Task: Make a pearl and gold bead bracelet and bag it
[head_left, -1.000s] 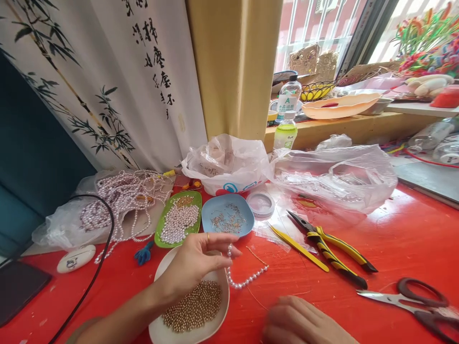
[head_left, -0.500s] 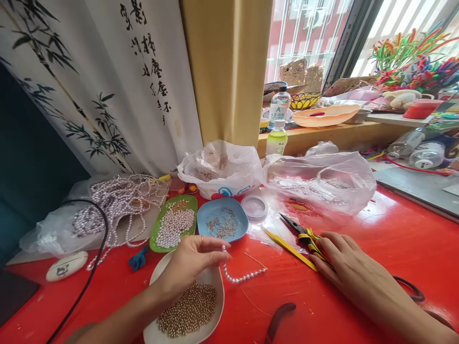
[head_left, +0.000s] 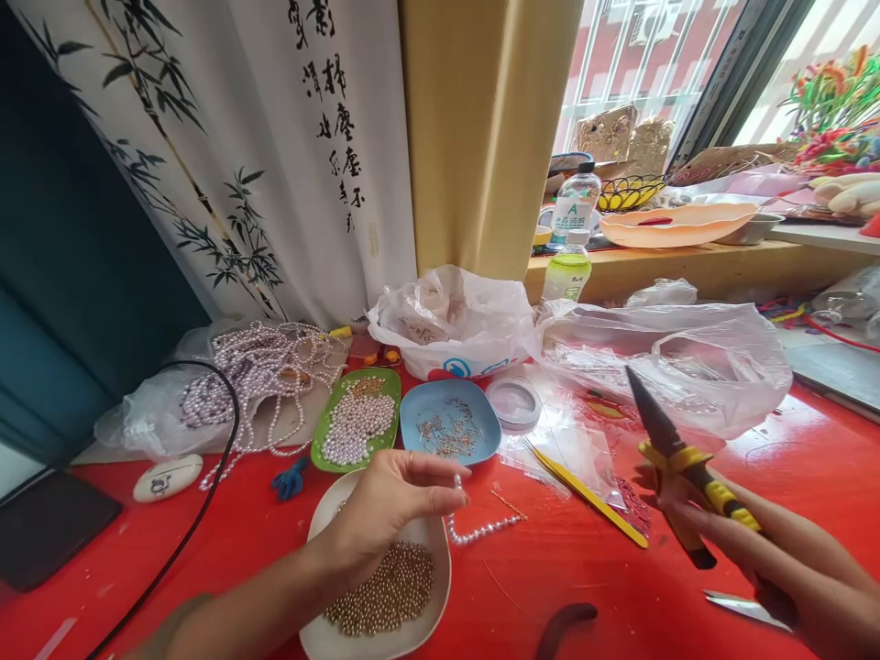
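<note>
My left hand (head_left: 405, 504) pinches one end of a pearl bead strand (head_left: 485, 532) between thumb and fingertips; the rest, ending in a thin gold chain (head_left: 507, 504), lies on the red table. Beneath that wrist sits a white dish (head_left: 441, 600) of gold beads (head_left: 385, 591). On the right, my right hand (head_left: 749, 541) is closed around yellow-and-black pliers (head_left: 677, 458), raised above the table with the jaws pointing up and left. Yellow tweezers (head_left: 588, 495) lie between the two hands. A metal blade tip (head_left: 746, 607) shows below the right hand.
Behind the left hand stand a green tray (head_left: 391, 412) of pearls and a blue tray (head_left: 491, 438) of small metal pins. Plastic bags (head_left: 454, 321) line the back, with pearl strands (head_left: 254, 376) at left. A black cable (head_left: 230, 440) curves across the left side. A dark curved handle (head_left: 567, 628) lies in front.
My right hand has picked the pliers up off the table and lifted them. My left hand still pinches the strand. The whole view has shifted, so things appear further right.
</note>
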The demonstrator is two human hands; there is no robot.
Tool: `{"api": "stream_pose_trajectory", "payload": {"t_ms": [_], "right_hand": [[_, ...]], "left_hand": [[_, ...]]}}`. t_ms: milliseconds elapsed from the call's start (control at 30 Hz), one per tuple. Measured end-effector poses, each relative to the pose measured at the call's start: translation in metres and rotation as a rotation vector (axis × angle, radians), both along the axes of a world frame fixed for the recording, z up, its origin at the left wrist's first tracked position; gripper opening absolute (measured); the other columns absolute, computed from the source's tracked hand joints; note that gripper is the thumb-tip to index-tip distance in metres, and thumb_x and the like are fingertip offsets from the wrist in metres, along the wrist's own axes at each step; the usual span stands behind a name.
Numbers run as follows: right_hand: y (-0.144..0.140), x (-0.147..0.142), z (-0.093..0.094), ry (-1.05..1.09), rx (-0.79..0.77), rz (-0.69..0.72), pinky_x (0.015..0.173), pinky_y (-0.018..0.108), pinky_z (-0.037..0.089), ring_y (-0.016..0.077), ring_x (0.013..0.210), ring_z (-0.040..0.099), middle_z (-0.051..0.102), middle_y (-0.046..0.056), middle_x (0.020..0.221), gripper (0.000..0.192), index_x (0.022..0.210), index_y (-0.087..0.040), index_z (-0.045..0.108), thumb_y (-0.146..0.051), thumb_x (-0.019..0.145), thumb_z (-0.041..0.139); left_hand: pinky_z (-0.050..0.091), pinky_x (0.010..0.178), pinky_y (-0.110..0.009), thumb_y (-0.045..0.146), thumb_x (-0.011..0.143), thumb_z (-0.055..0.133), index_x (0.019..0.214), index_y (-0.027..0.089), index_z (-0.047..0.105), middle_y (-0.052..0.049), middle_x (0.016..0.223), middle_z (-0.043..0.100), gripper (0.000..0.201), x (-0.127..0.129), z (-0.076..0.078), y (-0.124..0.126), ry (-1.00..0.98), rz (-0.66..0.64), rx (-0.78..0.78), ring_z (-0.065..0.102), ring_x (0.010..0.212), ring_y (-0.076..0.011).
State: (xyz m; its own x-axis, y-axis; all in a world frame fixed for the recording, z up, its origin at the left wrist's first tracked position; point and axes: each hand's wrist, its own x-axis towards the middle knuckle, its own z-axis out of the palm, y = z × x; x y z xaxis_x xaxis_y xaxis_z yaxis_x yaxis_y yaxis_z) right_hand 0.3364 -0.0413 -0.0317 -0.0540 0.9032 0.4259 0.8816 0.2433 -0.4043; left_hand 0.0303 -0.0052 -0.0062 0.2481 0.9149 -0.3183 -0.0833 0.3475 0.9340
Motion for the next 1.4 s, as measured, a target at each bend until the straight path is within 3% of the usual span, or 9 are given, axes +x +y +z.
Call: {"api": "stream_pose_trajectory", "payload": {"t_ms": [100,233,367,533,767,967,1167,1400], "right_hand": [[-0.003,-0.018,-0.001,-0.023,-0.058,0.205,0.071,0.031,0.055,0.0262,0.104,0.055,0.051,0.007,0.124,0.037,0.119,-0.025,0.046,-0.030,0.082,0.045],[-0.003,-0.047,0.000,-0.289,0.162,0.408,0.091,0.048,0.040,0.0305,0.122,0.034,0.027,0.010,0.140,0.039,0.113,-0.021,0.050,-0.012,0.076,0.043],[-0.002,-0.062,0.000,-0.414,0.255,0.479,0.090,0.054,0.037,0.0330,0.123,0.029,0.025,0.014,0.140,0.042,0.111,-0.016,0.050,-0.010,0.070,0.044],[-0.002,-0.070,-0.001,-0.371,0.259,0.458,0.086,0.050,0.042,0.0312,0.122,0.032,0.026,0.018,0.139,0.038,0.106,-0.015,0.052,-0.007,0.070,0.041],[-0.001,-0.078,-0.002,-0.355,0.273,0.496,0.088,0.054,0.038,0.0335,0.126,0.022,0.012,0.020,0.142,0.039,0.107,-0.011,0.049,-0.005,0.069,0.041],[0.002,-0.084,0.000,-0.392,0.283,0.500,0.091,0.053,0.035,0.0328,0.127,0.018,0.018,0.022,0.140,0.033,0.100,-0.011,0.054,-0.005,0.071,0.042],[-0.001,-0.094,0.010,-0.367,0.365,0.534,0.094,0.051,0.030,0.0303,0.129,0.013,0.036,0.026,0.129,0.023,0.090,-0.009,0.056,-0.004,0.074,0.040],[0.000,-0.097,0.009,-0.331,0.405,0.528,0.101,0.044,0.020,0.0289,0.126,0.021,0.036,0.021,0.132,0.024,0.083,-0.008,0.059,-0.005,0.081,0.035]], "left_hand": [[0.040,0.057,-0.022,0.021,0.054,0.076,0.078,0.014,0.069,-0.002,0.064,0.064,0.026,0.000,0.001,-0.003,-0.018,-0.035,-0.016,0.053,0.056,-0.0095],[0.040,0.059,-0.021,0.020,0.054,0.075,0.077,0.015,0.069,-0.002,0.067,0.064,0.024,-0.002,0.003,-0.005,-0.049,-0.033,-0.035,0.054,0.059,-0.0091],[0.041,0.062,-0.021,0.020,0.053,0.076,0.073,0.015,0.068,-0.001,0.065,0.063,0.022,-0.001,0.002,-0.006,-0.056,0.011,-0.011,0.054,0.062,-0.0099],[0.042,0.061,-0.021,0.017,0.052,0.076,0.067,0.016,0.067,0.001,0.059,0.064,0.018,0.002,0.001,-0.007,-0.094,0.035,-0.014,0.055,0.057,-0.0090],[0.045,0.059,-0.019,0.015,0.052,0.077,0.066,0.015,0.068,0.000,0.060,0.067,0.017,0.005,0.005,-0.009,-0.110,0.015,-0.007,0.059,0.057,-0.0092],[0.048,0.056,-0.016,0.009,0.054,0.075,0.067,0.016,0.068,0.001,0.063,0.068,0.016,0.007,0.008,-0.012,-0.099,-0.087,0.009,0.062,0.061,-0.0100],[0.052,0.057,-0.021,0.019,0.061,0.073,0.068,0.015,0.067,-0.003,0.070,0.070,0.010,0.007,0.011,-0.018,-0.025,-0.125,0.061,0.065,0.065,-0.0147],[0.052,0.058,-0.025,0.020,0.064,0.070,0.070,0.015,0.068,-0.004,0.070,0.068,0.008,0.006,0.015,-0.020,0.092,-0.168,0.260,0.063,0.062,-0.0148]]}}
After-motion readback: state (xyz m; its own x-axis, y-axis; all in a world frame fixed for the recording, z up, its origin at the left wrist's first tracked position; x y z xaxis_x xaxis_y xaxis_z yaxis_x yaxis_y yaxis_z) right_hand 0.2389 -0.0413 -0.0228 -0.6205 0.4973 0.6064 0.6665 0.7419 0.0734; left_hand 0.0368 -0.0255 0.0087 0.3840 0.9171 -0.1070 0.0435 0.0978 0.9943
